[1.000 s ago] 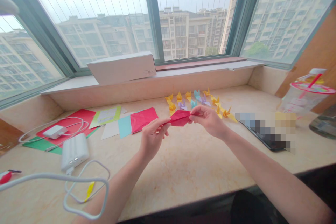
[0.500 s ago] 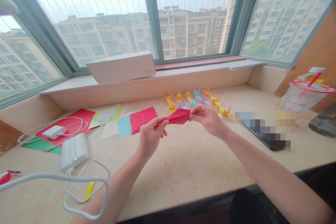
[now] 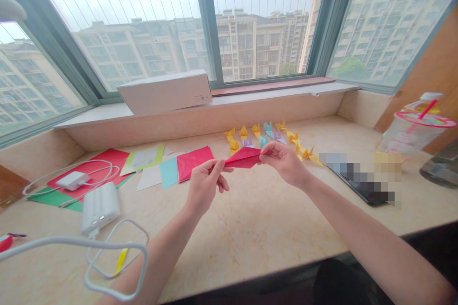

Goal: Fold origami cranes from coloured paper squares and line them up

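Note:
A folded red origami paper, shaped like a long diamond, is stretched between my two hands above the counter. My left hand pinches its left tip between thumb and fingers. At the opposite tip, my right hand has its thumb and fingertips closed on the paper. Just behind the right hand stand several small folded paper cranes in yellow, blue and purple. Left of the folded piece lies a stack of red paper squares, beside light blue paper.
A white power bank with looping cables lies on the left of the counter, near red and green sheets. To the right are a dark phone and a lidded cup with a straw. A white box rests on the sill.
My left fingers have shifted slightly left along the paper's tip, and the thumb now points upward more. The right hand keeps its pinch almost unmoved.

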Demonstrator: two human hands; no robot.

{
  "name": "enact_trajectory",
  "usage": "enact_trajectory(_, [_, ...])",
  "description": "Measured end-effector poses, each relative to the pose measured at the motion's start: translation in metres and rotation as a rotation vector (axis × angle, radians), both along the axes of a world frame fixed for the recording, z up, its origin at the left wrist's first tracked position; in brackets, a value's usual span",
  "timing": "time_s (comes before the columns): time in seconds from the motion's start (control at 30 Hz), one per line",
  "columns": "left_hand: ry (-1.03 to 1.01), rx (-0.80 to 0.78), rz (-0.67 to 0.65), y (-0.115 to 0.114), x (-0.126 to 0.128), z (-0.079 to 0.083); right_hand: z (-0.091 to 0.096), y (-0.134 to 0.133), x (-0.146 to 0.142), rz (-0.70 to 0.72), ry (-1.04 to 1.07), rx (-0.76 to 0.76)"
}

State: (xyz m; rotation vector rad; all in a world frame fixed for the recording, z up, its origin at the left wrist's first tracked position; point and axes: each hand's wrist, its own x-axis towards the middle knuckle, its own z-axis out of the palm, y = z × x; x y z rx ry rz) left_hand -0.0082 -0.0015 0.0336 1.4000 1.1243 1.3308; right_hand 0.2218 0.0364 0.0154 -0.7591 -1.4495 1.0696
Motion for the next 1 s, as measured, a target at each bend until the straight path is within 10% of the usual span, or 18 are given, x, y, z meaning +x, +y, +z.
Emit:
enact_trajectory(0.5, [-0.105, -0.134, -0.232, 0.002, -0.012, 0.004, -0.006, 0.006, 0.003, 0.005, -0.011, -0.024])
enact_trajectory(1.0, [0.016, 0.010, -0.159, -0.001, -0.005, 0.007, -0.009, 0.008, 0.001, 0.003, -0.033, -0.022])
